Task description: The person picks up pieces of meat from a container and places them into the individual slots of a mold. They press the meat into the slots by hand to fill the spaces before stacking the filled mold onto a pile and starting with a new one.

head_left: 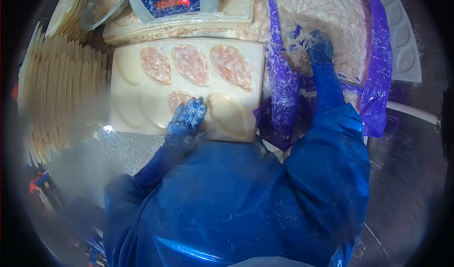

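A white moulded tray (236, 125) with oval pockets lies in front of me. Three upper pockets hold pale pink minced meat (190, 62); a fourth portion (178, 98) sits in the lower row. My left hand (188, 117), in a blue glove, lies flat on the tray with its fingers spread over that lower portion. My right hand (320, 47), also gloved in blue, reaches into a big heap of minced meat (331, 11) in a container lined with purple plastic (283, 87). Its fingers are buried in the meat.
A scale with a blue display (172, 1) stands behind the tray, on more filled trays. A stack of empty trays (56, 87) stands at the left. Another white moulded tray (402, 35) lies at the far right. The steel table (406, 163) shows at the right.
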Available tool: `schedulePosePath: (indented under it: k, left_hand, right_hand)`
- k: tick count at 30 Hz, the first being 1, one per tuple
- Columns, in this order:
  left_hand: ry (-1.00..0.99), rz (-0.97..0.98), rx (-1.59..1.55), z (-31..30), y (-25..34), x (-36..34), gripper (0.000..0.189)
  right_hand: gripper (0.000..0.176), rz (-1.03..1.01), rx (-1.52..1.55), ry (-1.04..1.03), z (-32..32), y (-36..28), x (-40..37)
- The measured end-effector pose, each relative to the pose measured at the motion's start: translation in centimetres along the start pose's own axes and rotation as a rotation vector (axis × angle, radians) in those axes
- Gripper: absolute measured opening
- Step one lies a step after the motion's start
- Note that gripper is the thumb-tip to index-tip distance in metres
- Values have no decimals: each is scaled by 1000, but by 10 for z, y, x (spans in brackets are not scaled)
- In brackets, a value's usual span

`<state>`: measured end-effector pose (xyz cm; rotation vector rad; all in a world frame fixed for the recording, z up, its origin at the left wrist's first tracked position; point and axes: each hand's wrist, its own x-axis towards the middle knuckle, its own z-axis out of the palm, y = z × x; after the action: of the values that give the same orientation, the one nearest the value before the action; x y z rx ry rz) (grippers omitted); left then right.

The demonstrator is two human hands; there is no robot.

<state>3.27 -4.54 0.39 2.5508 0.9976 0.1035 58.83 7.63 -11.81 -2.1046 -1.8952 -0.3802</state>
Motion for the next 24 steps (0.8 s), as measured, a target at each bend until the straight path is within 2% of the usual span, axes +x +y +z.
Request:
schedulePosePath:
  k: [1, 3, 5, 6, 7, 8, 9, 10, 12, 13, 15, 17, 19, 20, 22, 23, 24]
  left_hand:
    - [-3, -13, -1, 1, -1, -2, 76]
    - [65, 31, 2, 6, -4, -3, 76]
    - [115, 45, -36, 9, -5, -2, 76]
    - [163, 61, -66, 10, -8, -6, 76]
    - [263, 80, -118, 29, -20, -15, 76]
    - [368, -19, -105, 25, -19, -18, 76]
    - [469, -111, -90, 22, -17, -21, 76]
    - [554, -196, -81, 25, -20, -26, 76]
    - [758, -296, -98, 27, -29, -32, 75]
    - [753, -303, -98, 25, -32, -36, 75]
    - [823, -455, -107, 18, -37, -44, 74]
    - [839, -380, -107, 9, -33, -33, 70]
    - [94, 95, -282, 2, -20, -20, 68]
    - [98, 99, -280, 5, -21, -21, 68]
    - [313, 36, -283, 13, -23, -18, 64]
    - [305, 54, -289, 9, -24, -20, 64]
    - [418, -16, -233, 1, -25, -24, 64]
  right_hand:
    - [45, -81, -117, 51, 9, 5, -1]
    - [42, -198, -46, 144, -12, 1, -9]
    - [36, -25, -64, -230, -59, -14, -4]
    - [32, 171, 321, -289, -86, -22, -6]
    - [29, 82, 416, -235, -78, 9, -9]
    - [27, -11, 509, -188, -71, 37, -11]
    - [26, 11, 653, -153, -69, 67, -21]
    - [28, 135, 595, -111, -89, 70, -25]
    - [30, 358, 585, -36, -140, 55, -27]
    - [29, 388, 666, -4, -160, 32, -27]
    - [27, 418, 816, 24, -198, -15, -26]
    - [25, 418, 952, -10, -225, -66, -28]
    - [23, 392, 1075, -103, -245, -123, -38]
    - [23, 366, 1131, -170, -248, -152, -43]
    - [21, 311, 1224, -325, -251, -205, -56]
    - [20, 279, 1254, -418, -244, -229, -65]
    - [19, 249, 1251, -509, -227, -250, -72]
